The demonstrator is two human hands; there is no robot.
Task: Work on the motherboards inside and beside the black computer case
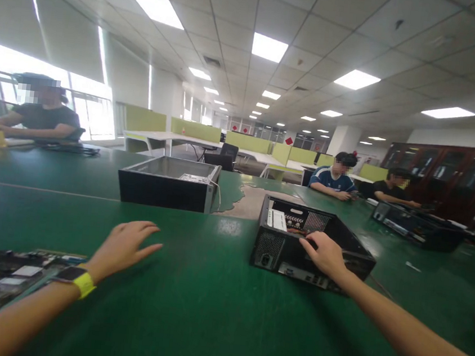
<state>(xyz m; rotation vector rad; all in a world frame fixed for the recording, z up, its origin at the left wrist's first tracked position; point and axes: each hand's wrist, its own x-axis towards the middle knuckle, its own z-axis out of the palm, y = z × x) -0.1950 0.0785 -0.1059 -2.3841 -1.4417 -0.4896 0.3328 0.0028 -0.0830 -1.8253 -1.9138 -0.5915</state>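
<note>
My left hand (124, 243) hovers just above the green table (199, 304), fingers stretched out and apart, holding nothing. A yellow wristband with a watch sits on that wrist. My right hand (325, 253) rests on the near top edge of an open black computer case (299, 238), fingers bent over its rim. A bare motherboard (1, 280) lies on the table at the lower left, beside my left forearm.
A second open computer case (169, 182) stands further back at centre. A third case (415, 224) lies at the far right. One person sits at the far left, two more at the back right. A worn patch (250, 197) shows in the table cover.
</note>
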